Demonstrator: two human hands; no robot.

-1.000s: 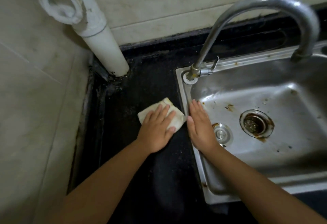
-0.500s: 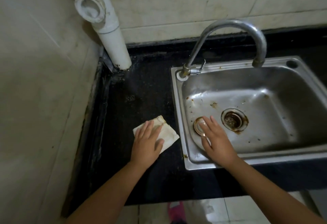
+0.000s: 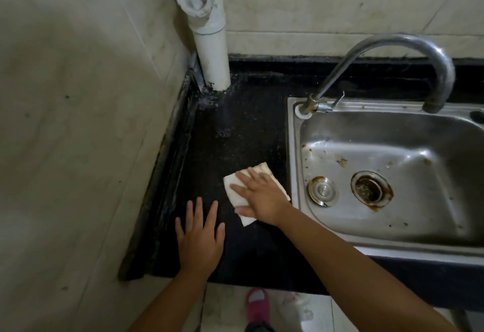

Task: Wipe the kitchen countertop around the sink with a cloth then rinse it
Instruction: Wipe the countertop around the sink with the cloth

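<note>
A folded white cloth [image 3: 234, 186] lies on the black countertop [image 3: 243, 135], just left of the steel sink [image 3: 392, 164]. My right hand [image 3: 262, 196] lies flat on top of the cloth with fingers spread, pressing it onto the counter. My left hand [image 3: 200, 237] rests palm-down and open on the bare counter, to the left of the cloth and nearer the front edge. It touches nothing else. The curved faucet [image 3: 408, 43] arches over the sink basin and no water runs from it.
A white drain pipe [image 3: 209, 43] stands in the back left corner against tiled walls. The sink holds a rusty drain [image 3: 370, 190] and a round plug [image 3: 322, 190]. Below the counter's front edge I see floor tiles and a pink slipper [image 3: 258, 305].
The cloth went from under my left hand to under my right. My right hand left the sink; my left hand slid left onto bare counter.
</note>
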